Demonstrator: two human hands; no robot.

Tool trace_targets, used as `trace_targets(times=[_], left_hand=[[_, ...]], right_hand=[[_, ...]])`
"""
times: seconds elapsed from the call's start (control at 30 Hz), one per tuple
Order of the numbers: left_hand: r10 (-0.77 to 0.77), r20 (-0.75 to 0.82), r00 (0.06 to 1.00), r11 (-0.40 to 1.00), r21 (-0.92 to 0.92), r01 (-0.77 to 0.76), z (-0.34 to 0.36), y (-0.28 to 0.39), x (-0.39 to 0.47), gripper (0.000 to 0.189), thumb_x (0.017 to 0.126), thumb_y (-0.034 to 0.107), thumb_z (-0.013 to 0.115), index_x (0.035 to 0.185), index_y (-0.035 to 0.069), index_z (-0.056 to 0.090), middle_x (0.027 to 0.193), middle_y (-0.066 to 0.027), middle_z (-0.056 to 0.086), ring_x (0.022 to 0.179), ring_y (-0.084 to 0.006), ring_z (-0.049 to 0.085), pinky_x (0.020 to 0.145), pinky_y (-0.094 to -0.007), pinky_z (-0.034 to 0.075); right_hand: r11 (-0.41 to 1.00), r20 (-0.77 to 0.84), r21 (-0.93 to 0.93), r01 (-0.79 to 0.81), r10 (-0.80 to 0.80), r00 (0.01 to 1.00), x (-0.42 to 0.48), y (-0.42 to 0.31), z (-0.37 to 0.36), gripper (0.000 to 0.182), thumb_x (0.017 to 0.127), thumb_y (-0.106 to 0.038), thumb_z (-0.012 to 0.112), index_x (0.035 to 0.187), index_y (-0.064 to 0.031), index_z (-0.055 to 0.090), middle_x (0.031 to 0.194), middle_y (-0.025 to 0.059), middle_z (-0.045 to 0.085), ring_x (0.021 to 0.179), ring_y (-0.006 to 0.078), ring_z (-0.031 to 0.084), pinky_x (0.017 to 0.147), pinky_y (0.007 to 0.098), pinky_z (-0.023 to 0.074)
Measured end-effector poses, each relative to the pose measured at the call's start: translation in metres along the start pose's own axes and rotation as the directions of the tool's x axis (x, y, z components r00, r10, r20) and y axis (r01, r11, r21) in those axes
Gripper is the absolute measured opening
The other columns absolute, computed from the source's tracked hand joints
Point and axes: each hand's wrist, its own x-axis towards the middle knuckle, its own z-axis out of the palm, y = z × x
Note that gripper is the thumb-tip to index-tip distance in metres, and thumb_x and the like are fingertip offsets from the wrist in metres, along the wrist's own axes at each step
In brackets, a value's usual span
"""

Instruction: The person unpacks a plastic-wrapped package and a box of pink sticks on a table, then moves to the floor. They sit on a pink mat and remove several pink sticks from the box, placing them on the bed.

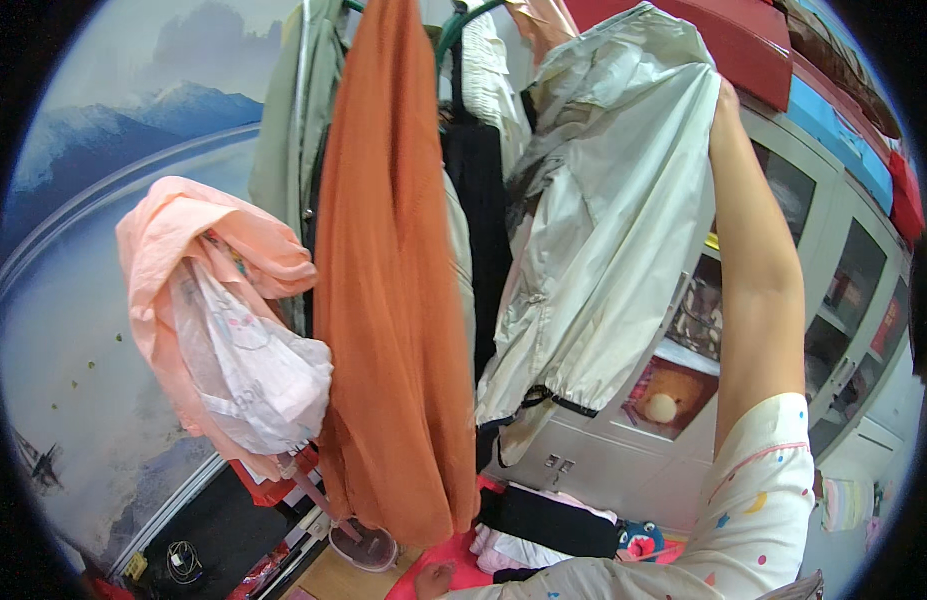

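High at the right, my right hand (724, 105) grips the upper edge of a pale grey-white lightweight garment (621, 225), which hangs down to a gathered hem with black trim. The fingers are mostly hidden behind the cloth. At the bottom edge is my left hand (435, 580), partly cut off, beside pink-red material; whether its fingers are closed is unclear. A long orange garment (392, 262) hangs in the middle, left of the pale one. Peach fabric (171, 247) and a white printed cloth (261, 375) hang bunched farther left.
Grey-green (280, 150) and black garments (478, 225) hang behind, near a green hanger (463, 26). A glass-doored cabinet (816, 300) stands at right, with red boxes (688, 45) above. Folded clothes (561, 521) lie low down, near a clear round container (364, 547).
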Motion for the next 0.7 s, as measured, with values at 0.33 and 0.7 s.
trace_targets(times=[0.33,0.7], left_hand=[[-0.113,-0.016,0.993,0.747,0.658,0.096,0.224,0.059,0.045,0.020,0.100,0.012,0.053,0.109,0.001,0.066,0.095,-0.0020,0.066,0.085,-0.0102,0.059,0.078,-0.0247,0.048],[0.205,0.362,0.909,0.488,0.768,-0.416,0.407,0.057,0.056,0.024,0.099,0.001,0.047,0.120,-0.003,0.057,0.112,-0.0078,0.061,0.103,-0.0164,0.061,0.090,-0.0296,0.050]], right_hand=[[0.854,-0.090,0.447,-0.265,0.338,0.937,-0.191,-0.027,-0.036,0.027,0.098,-0.020,0.048,0.108,-0.0004,0.064,0.102,0.0149,0.068,0.089,0.0251,0.067,0.081,0.0412,0.0564],[0.594,-0.188,0.721,-0.358,0.665,0.723,-0.547,-0.066,-0.229,0.026,0.098,-0.021,0.049,0.111,-0.0013,0.061,0.105,0.0165,0.067,0.100,0.0324,0.065,0.094,0.0483,0.0517]])
